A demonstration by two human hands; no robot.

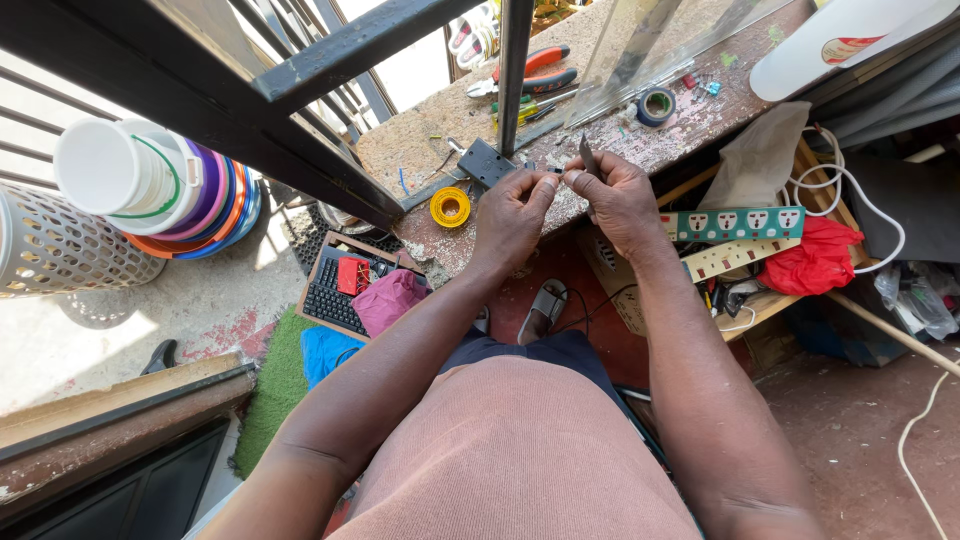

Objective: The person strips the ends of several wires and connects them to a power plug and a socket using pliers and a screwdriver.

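1. Pinching something small, too tiny to identify, in the left hand [513, 212] fingertips, just above the counter [640, 150] edge.
2. Gripping a thin dark tool [587, 157] upright in the closed right hand [620, 195], tip close to the pinched piece.
3. Judging this as mid-trimming or stripping; next needing a steady, controlled stroke.
4. Lying nearby: dark socket plate [486, 162], yellow wire coil [450, 207].
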